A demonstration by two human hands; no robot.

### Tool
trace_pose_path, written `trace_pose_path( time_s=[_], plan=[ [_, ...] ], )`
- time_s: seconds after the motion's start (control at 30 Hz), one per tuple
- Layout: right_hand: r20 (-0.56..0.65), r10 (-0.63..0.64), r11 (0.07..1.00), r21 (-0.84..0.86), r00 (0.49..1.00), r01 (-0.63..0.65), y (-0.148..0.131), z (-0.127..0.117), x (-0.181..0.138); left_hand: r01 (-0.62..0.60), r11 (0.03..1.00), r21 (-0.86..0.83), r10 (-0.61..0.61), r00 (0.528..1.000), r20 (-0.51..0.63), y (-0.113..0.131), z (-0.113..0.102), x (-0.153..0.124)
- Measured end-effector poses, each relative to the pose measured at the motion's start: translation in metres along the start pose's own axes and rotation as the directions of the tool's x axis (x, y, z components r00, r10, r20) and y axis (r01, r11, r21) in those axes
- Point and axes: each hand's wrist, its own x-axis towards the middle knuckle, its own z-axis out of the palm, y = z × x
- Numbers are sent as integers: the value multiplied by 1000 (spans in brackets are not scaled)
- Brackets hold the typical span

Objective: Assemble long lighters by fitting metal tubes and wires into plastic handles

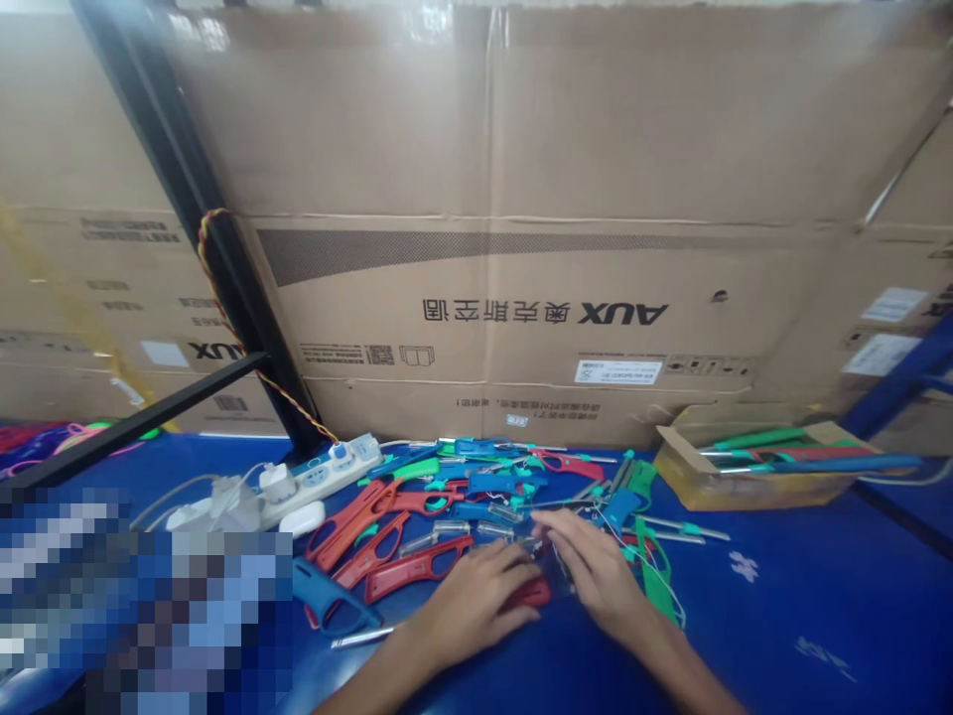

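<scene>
My left hand (480,601) is closed around a red lighter handle (532,593) just in front of the pile. Close beside it, my right hand (596,568) has its fingers bent together at the far end of that handle. A small clear piece seems to lie at its fingertips, too blurred to make out. Around both hands lie loose lighter parts: red handle shells (417,568), a blue handle shell (332,599), green handle shells (655,576) and clear fuel tanks (439,536). A metal tube (362,638) rests left of my left wrist.
A white power strip (317,482) with plugged-in adapters stands at the left. An open carton (751,489) holding long lighters sits at the right. Large cardboard boxes (476,149) wall the back, and a black metal post (215,248) rises from the blue table (804,596).
</scene>
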Motion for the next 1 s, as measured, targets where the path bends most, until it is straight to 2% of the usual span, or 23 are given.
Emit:
trace_pose_path(
  time_s=[0.2,0.3,0.5,0.6,0.77,1.0],
  plan=[
    [-95,-11,998,-69,995,4,-2,-4,2,1,1000,2,-1,1000,16,1,-2,1],
    [-85,-24,994,-111,996,15,1,-2,2,-3,1000,-9,3,1000,13,1,-1,1],
    [-34,-132,980,-156,991,125,5,1,0,-6,1000,-14,6,1000,1,-2,3,0],
    [-40,-83,988,-136,996,77,4,0,-1,-4,1000,-18,4,1000,-4,-1,2,0],
    [-120,0,981,-195,993,-23,2,-3,1,-10,1000,-20,10,1000,-8,-1,1,-1],
    [-25,-59,988,-146,998,55,5,-2,0,-7,1000,-10,7,1000,-7,-1,2,-1]
  ],
)
